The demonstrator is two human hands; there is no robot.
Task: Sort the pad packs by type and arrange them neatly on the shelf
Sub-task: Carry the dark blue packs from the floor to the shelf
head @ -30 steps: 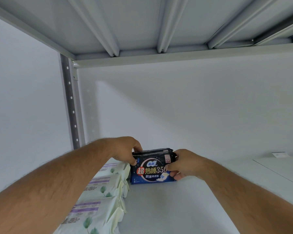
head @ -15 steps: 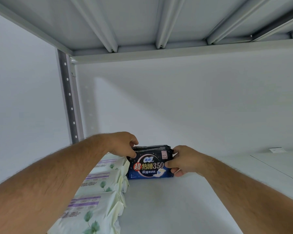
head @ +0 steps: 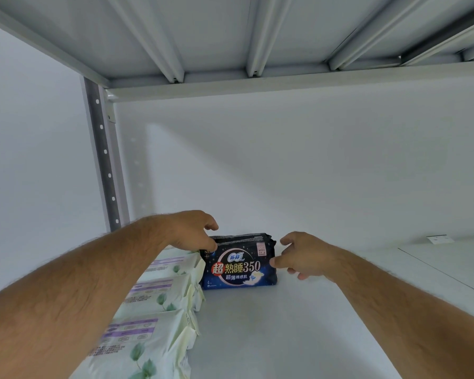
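Note:
A dark blue pad pack with white and red lettering stands upright on the white shelf, near the back wall. My left hand hovers at its top left corner, fingers loosely curled, thumb close to the pack's edge. My right hand is just off the pack's right side, fingers spread and apart from it. To the left, three pale green pad packs with leaf prints and purple labels lie in a row running from front to back, partly hidden by my left forearm.
A grey perforated upright post stands at the back left. The underside of the upper shelf with its ribs hangs overhead. A small white label lies at the far right by a seam in the shelf board.
Both hands gripped the blue pack at its sides before. Now they have let go and drawn slightly away, and the pack stands on the shelf by itself.

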